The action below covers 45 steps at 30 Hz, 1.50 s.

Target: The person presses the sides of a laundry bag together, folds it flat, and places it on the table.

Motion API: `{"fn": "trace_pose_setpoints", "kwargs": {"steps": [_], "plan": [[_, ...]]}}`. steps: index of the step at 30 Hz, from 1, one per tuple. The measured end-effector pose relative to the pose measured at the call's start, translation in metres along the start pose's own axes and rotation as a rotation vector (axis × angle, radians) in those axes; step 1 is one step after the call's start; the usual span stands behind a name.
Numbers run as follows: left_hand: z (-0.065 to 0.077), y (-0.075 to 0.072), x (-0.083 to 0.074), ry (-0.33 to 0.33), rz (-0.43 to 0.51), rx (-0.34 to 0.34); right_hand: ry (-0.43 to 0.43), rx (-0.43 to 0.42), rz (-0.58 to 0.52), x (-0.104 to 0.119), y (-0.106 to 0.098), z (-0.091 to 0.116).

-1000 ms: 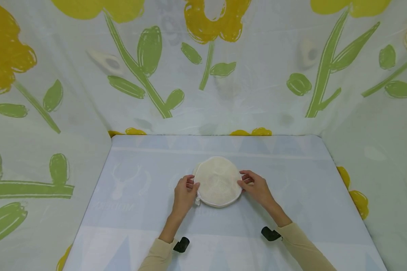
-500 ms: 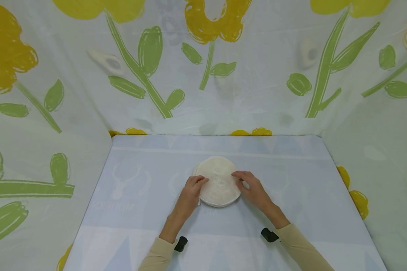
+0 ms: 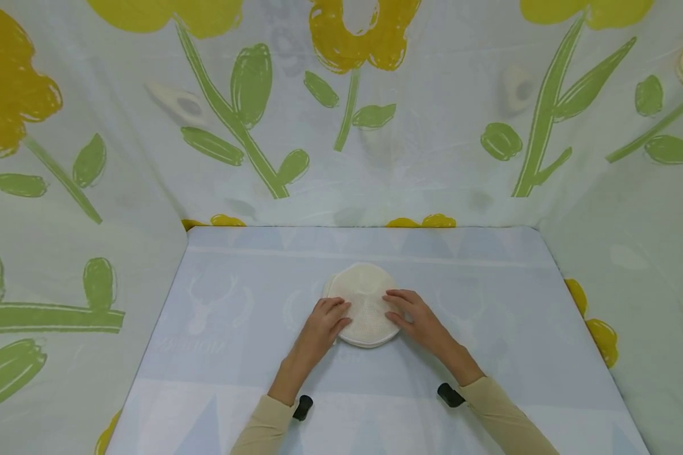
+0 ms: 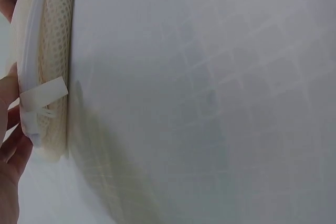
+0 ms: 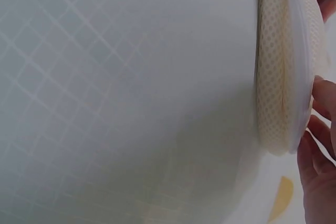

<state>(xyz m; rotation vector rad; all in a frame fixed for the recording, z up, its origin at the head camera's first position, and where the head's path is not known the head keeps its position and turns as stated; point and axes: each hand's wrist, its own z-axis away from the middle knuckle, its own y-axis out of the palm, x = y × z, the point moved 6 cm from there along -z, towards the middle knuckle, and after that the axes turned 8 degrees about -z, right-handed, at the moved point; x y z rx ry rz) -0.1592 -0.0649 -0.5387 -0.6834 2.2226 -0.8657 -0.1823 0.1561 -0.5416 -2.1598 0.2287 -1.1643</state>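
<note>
A round cream mesh laundry bag (image 3: 367,305) lies flat at the middle of the table, with white trim around its edge. In the left wrist view, a white fabric tab (image 4: 44,94) sticks out over the bag's mesh side (image 4: 55,30). My left hand (image 3: 321,323) rests its fingertips on the bag's top near the left edge. From the right, my right hand (image 3: 420,319) touches the top in the same way, its fingers loosely bent. The right wrist view shows the white band (image 5: 299,61) above the mesh side. What the bag contains cannot be seen.
The table (image 3: 250,366) has a pale blue printed cover. Flower-patterned cloth (image 3: 421,170) hangs behind it and at both sides. A small black device (image 3: 451,395) sits at the right wrist, another (image 3: 303,408) at the left.
Both hands have moved inward from the laundry bag's left and right edges onto its top, and the fingers have spread a little. The bag stays in about the same place.
</note>
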Motion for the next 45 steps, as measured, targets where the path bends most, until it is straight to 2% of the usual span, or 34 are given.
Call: {"fn": "trace_pose_setpoints", "kwargs": {"steps": [4,13,20,25,29,34,39,45], "plan": [[0.0,0.003,0.001,-0.018,0.012,-0.008,0.013,0.008,0.012,-0.003,0.002,0.001],[0.002,0.007,0.002,-0.065,0.002,0.022,0.036,0.034,0.023,-0.006,0.006,0.002],[0.0,0.007,0.004,-0.058,-0.02,0.018,0.071,0.084,0.022,-0.005,0.006,-0.001],[-0.003,0.005,0.005,-0.058,-0.015,0.041,0.029,0.101,0.042,-0.002,0.002,-0.004],[-0.005,0.0,0.004,-0.045,-0.033,0.026,-0.059,0.08,0.07,-0.002,-0.003,-0.006],[-0.008,-0.009,0.005,-0.038,-0.078,-0.046,-0.157,0.025,0.104,-0.002,-0.01,-0.007],[-0.011,-0.019,0.009,-0.053,-0.114,-0.099,-0.176,-0.046,0.161,-0.001,-0.02,-0.006],[-0.014,-0.03,0.013,-0.088,-0.128,-0.125,-0.189,-0.111,0.21,0.003,-0.032,-0.006]]}}
